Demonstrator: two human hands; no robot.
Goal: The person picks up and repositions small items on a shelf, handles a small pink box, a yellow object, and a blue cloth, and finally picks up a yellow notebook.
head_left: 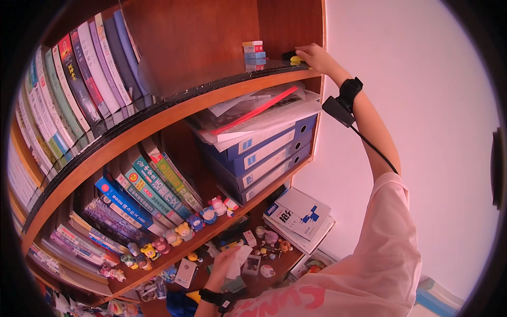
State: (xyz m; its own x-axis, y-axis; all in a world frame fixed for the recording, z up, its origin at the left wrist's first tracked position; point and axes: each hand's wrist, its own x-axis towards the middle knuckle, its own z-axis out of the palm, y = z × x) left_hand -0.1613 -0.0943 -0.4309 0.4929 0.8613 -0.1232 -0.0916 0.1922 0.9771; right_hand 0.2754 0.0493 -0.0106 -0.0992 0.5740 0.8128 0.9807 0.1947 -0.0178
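Note:
My right hand (315,58) reaches up to the right end of the upper shelf. Its fingers are closed on a small black object (288,55), whose kind I cannot make out. Just under the fingers lies a small yellow thing (297,60). To the left of that hand stands a short stack of small boxes (254,55) in red, white and blue. Lower down, my left hand (224,264) grips a crumpled white tissue (240,261) above the cluttered desk.
Books (79,68) line the upper shelf's left side. Below, blue binders (264,153) carry loose papers and a red strip (256,111). Small figurines (184,231) line the lower shelf's edge. Trinkets and white books (303,211) lie on the desk (282,264). A wall (443,105) borders the right.

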